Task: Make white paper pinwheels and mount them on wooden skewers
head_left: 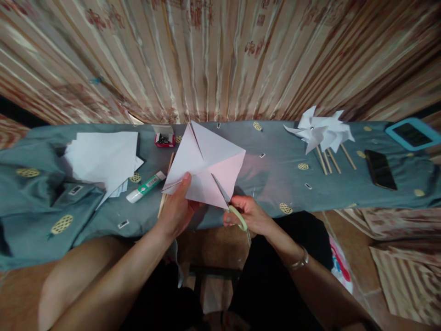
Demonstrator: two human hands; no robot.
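We curl our right hand [251, 215] round the scissors [242, 221], blades at the near corner of the paper [210, 163], which our left hand [177, 208] pinches by its near-left side above the cloth [272, 181], glue [146, 187] just left, a broad stretch of cloth rightward before the pinwheels [325, 132].

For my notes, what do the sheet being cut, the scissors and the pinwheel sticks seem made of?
Sheet: matte white paper; thin, with straight slits and a crease.
Scissors: pale green handle, probably plastic from its even colour; the slim, straight blade is likely metal.
Pinwheel sticks: likely plain wood, perhaps bamboo, from their light tan colour; grain too small to see.
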